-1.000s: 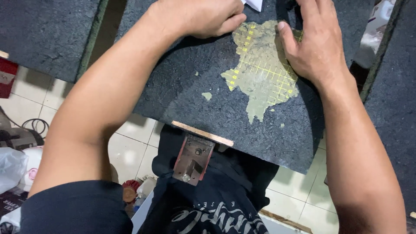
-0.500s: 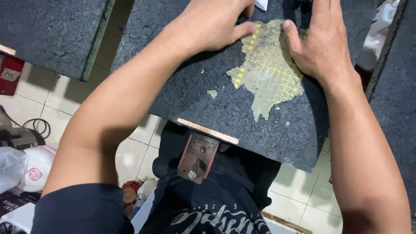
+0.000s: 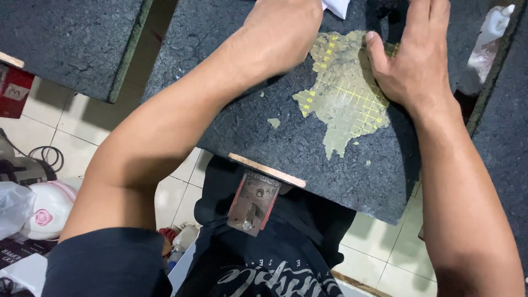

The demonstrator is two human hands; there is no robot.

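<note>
Item: your left hand (image 3: pixel 283 33) curled and right hand (image 3: pixel 421 60) flat, both gripping nothing, pressing the worn yellow grid patch (image 3: pixel 344 99) mid-worktop (image 3: pixel 308 148); risk: further tearing under sideways rubbing.

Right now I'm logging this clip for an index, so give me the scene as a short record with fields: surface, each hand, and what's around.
surface: dark rough work board with a worn patch showing a yellow grid
left hand: left hand rests on the board at the patch's left edge, fingers hidden
right hand: right hand lies flat, open, on the patch's right side
under board: metal latch plate below a wooden strip
floor: pale tiles, white helmet at left
</note>
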